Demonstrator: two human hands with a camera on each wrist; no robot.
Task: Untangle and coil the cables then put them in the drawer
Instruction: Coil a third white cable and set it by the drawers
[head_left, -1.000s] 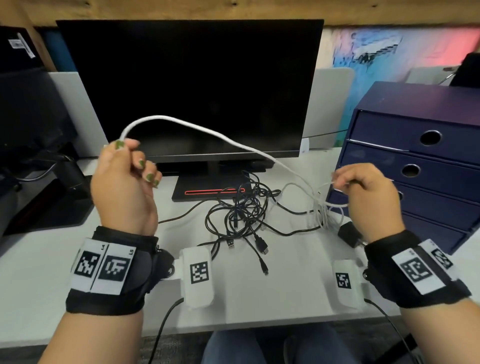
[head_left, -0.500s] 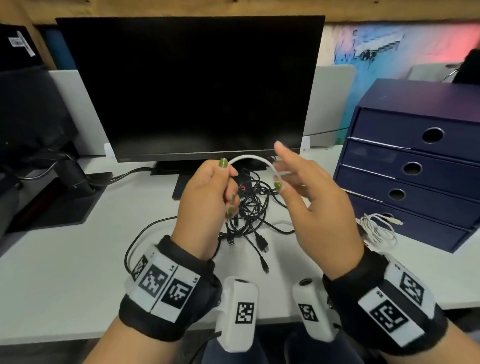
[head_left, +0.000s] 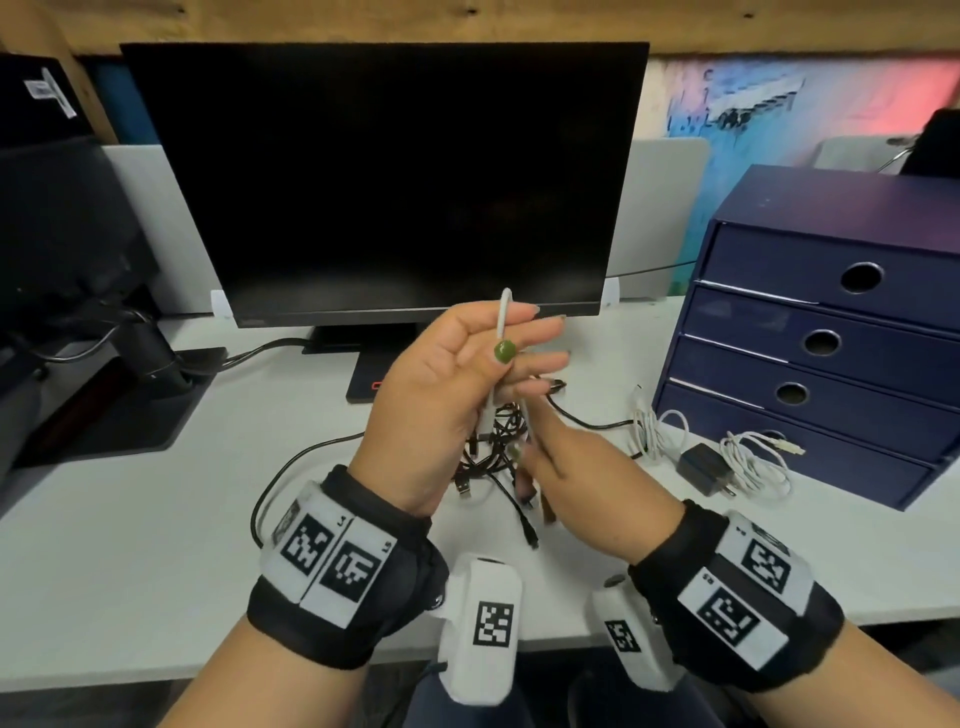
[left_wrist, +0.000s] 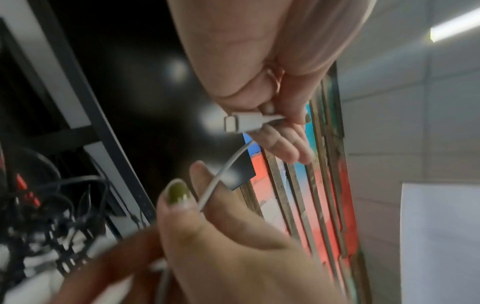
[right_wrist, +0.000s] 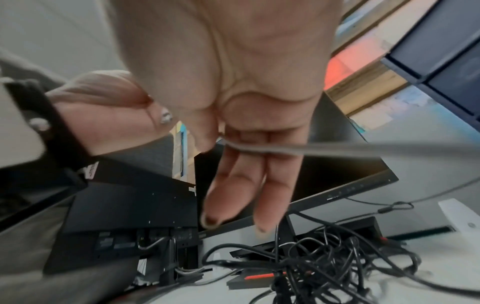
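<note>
A white cable (head_left: 503, 317) runs up over my left hand (head_left: 519, 345), which is raised in front of the monitor; the thumb presses it against the outstretched fingers. In the left wrist view the cable's white connector (left_wrist: 244, 123) sits between those fingers. My right hand (head_left: 535, 441) is just below and pinches the same cable (right_wrist: 259, 148) between thumb and fingers. Under both hands a tangle of black cables (head_left: 493, 452) lies on the desk. The blue drawer unit (head_left: 831, 332) at the right has all its drawers closed.
Two bundles of white cable (head_left: 753, 462) (head_left: 649, 426) and a black charger (head_left: 704, 467) lie in front of the drawers. A dark monitor (head_left: 384, 176) stands behind the tangle. A second monitor stand (head_left: 150, 358) is at the left on the white desk (head_left: 130, 545).
My hands were wide apart with the white cable stretched between them. They have come together, the left raised with the cable over its fingers, the right moved beneath it.
</note>
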